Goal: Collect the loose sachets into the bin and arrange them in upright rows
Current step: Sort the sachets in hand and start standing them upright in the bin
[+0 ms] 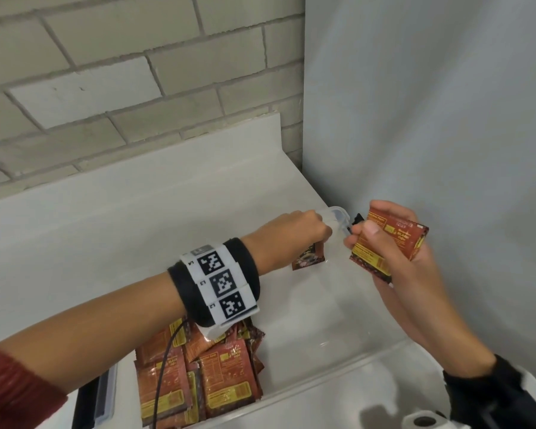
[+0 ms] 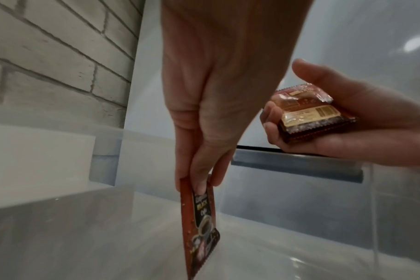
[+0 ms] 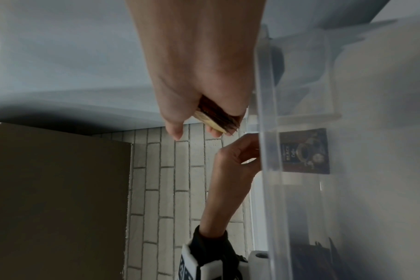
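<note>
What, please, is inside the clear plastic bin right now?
One red coffee sachet held upright by the left hand at the far end; red sachets piled at the near end, partly hidden under the forearm.

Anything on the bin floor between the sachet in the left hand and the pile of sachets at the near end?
No: the head view shows bare floor of the bin between the sachet and the pile.

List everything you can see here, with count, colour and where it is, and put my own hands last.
Bin: one, clear plastic, on the white counter by the wall.
Single sachet: one, red and black, upright in the bin's far end.
Sachet stack: several, red and yellow, above the bin.
Sachet pile: many, red and yellow, near end of the bin.
Counter: one, white, under the bin.
Brick wall: pale grey, behind the counter.
Left hand: pinches the single sachet.
Right hand: holds the sachet stack.
</note>
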### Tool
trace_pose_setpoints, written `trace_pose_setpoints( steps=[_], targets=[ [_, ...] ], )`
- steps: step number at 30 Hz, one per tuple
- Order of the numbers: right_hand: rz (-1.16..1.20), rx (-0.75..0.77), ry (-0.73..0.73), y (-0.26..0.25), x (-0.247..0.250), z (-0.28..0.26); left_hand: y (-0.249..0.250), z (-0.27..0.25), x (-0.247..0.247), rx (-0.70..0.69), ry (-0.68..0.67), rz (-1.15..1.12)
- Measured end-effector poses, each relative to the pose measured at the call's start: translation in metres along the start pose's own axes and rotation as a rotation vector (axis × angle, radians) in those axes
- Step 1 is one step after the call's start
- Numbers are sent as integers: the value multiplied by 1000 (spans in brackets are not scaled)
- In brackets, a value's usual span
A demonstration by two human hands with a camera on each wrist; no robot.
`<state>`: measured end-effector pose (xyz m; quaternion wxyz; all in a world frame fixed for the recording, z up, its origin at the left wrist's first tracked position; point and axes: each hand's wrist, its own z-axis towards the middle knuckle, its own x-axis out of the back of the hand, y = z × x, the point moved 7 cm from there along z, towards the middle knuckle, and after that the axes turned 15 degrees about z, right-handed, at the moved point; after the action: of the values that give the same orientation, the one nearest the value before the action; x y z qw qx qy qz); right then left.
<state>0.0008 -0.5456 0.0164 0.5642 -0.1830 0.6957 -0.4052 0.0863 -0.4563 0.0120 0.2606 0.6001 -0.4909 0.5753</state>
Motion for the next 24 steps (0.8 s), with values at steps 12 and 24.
trace_pose_setpoints(
  steps=[12,24],
  targets=[
    [-7,1,-14,1,2,0,11,-1,10,69,9,259],
    [56,-78,-21,5,7,1,8,0,8,40,84,215]
  ],
)
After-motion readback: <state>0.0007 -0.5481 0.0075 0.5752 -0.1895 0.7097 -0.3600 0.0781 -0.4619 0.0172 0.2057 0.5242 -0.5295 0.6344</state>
